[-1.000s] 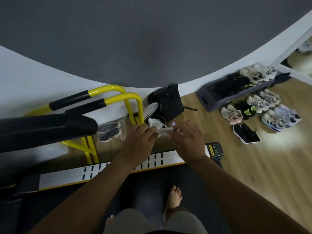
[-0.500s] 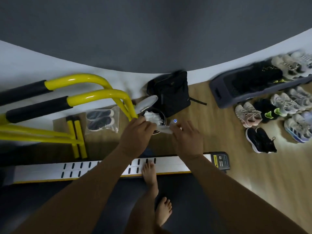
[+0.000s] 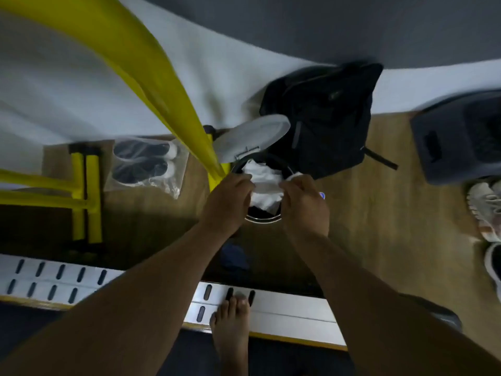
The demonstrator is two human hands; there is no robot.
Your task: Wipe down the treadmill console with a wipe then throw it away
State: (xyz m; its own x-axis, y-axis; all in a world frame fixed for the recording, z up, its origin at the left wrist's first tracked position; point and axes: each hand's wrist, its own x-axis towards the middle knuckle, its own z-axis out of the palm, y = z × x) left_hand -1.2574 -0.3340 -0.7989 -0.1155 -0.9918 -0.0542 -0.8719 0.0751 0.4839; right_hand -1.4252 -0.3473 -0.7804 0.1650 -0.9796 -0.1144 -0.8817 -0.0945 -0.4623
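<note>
Both hands hover over a small round bin (image 3: 260, 219) whose grey lid (image 3: 252, 138) stands open. A white wipe (image 3: 264, 183) stretches between them, just above the bin's mouth. My left hand (image 3: 230, 198) holds its left edge with curled fingers. A corner on the other side is pinched by my right hand (image 3: 305, 203). White crumpled paper in the bin merges with the wipe, so its lower edge is hard to tell. The treadmill console is out of view.
A blurred yellow handrail (image 3: 151, 77) sweeps close on the left. A black backpack (image 3: 325, 112) leans behind the bin. Bagged shoes (image 3: 143, 161) lie left, a shoe rack (image 3: 455, 137) and sneakers (image 3: 485, 207) right. My bare foot (image 3: 230, 321) rests on the treadmill's white side rail (image 3: 284, 308).
I have leaned down and forward, so the bin looks much larger. Both hands carried the wipe from in front of the bin to right over its open mouth.
</note>
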